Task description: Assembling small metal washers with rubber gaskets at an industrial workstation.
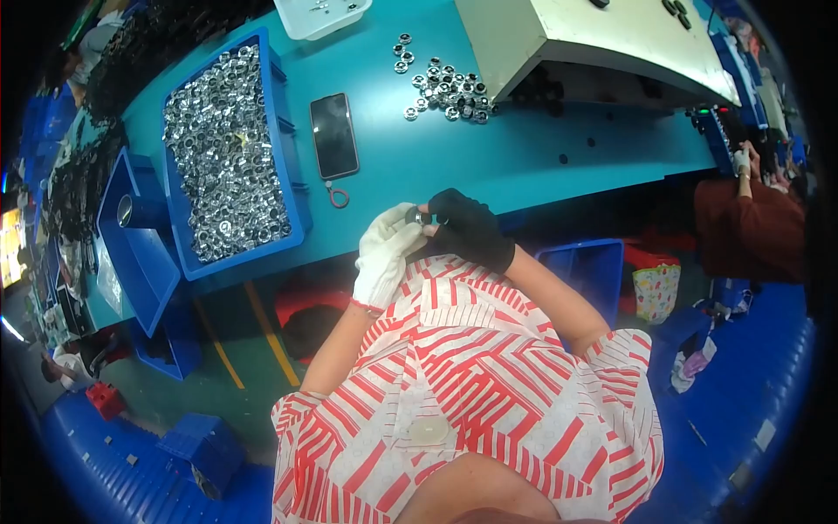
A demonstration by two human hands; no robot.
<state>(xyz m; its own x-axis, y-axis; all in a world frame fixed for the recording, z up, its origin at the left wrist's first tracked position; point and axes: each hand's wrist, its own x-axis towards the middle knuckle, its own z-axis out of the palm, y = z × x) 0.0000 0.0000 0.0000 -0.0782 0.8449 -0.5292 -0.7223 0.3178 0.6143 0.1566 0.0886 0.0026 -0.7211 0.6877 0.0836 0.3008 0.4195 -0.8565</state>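
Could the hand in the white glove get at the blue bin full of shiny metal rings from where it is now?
Probably yes. The left hand is at a small part with the right hand, and only bare teal table lies between it and the blue bin.

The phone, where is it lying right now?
In the head view the phone lies face up on the teal table, just right of the blue bin of metal rings, left of the loose rings.

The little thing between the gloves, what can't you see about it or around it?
- Small part: head view, too tiny, wrapped by the white-gloved left hand and black-gloved right hand.
- Space under the white machine cover: dark, hidden by its overhang.
- Blue bin: lower layers buried under shiny rings.
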